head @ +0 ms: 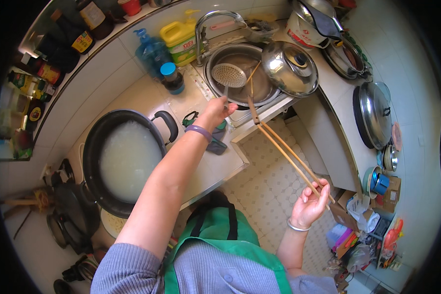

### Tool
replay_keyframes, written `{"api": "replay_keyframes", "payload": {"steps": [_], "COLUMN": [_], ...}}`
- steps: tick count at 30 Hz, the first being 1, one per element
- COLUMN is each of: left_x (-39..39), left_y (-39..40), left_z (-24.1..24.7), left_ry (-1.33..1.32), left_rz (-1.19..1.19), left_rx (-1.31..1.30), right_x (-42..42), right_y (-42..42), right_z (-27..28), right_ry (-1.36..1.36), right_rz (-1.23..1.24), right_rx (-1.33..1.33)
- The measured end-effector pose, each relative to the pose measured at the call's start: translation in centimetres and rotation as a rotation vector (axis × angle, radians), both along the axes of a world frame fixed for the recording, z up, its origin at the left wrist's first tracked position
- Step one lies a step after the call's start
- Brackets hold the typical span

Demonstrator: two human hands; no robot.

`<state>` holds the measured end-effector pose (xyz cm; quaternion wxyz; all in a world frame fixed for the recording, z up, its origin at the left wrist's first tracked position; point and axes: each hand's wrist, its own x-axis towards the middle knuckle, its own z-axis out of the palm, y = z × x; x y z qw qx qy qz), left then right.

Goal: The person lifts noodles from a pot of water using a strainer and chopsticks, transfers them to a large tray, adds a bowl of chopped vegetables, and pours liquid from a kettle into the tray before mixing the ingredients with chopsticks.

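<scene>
My left hand (220, 109) holds the handle of a metal skimmer (229, 75). The skimmer's perforated bowl is over a round metal basin (210, 86) of cloudy brownish water in the sink. Long wooden chopsticks (288, 156) extend from my right hand (311, 202) towards that basin. Around their far end is a narrow brown piece (253, 110), with thin sticks beyond it above the water; how these join, I cannot tell. Beside my left forearm stands a deep black pot (92, 161) holding whitish, cloudy liquid (130, 165).
A shiny domed lid (290, 70) leans over the basin's right edge. The faucet (220, 14), a yellow detergent jug (180, 40) and a blue-capped jar (172, 78) stand behind. Dark green and grey items (217, 145) lie beneath my left wrist. Another lidded pan (374, 114) sits on the right counter.
</scene>
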<state>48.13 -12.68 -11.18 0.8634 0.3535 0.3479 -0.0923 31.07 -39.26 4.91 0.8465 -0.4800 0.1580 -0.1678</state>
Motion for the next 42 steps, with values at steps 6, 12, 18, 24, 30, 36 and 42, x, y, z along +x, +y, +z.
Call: {"api": "replay_keyframes", "payload": {"steps": [6, 12, 18, 24, 30, 36, 42], "left_x": [-8.8, -31.4, -50.5, -53.8, -54.3, -55.9, -59.0], "left_y": [-0.8, -0.9, 3.3, 10.0, 10.5, 4.7, -5.0], "left_z": [-1.3, -1.4, -7.3, -5.8, -7.4, -3.6, 2.3], "left_ry": [-0.185, -0.030, 0.069, 0.211, 0.353, 0.374, 0.292], "left_rz": [-0.196, -0.119, 0.982, 1.573, 1.514, 1.573, 1.658], "left_rx": [0.092, -0.210, -0.214, 0.170, 0.305, 0.412, 0.322], "right_x": [2.0, 4.0, 4.4, 0.3, -4.7, -12.6, -21.5], "right_y": [3.4, 8.9, 17.2, 25.0, 29.6, 32.8, 32.5], "right_z": [0.5, 0.7, 1.5, 2.6, 2.0, 0.0, -4.8], "right_ry": [-0.017, -0.084, -0.198, -0.131, -0.091, -0.286, -0.423], "right_rz": [0.158, 0.508, 0.859, 1.161, 1.456, 1.926, 2.263], "right_rx": [0.010, 0.029, 0.000, -0.063, -0.133, -0.376, -0.496]}}
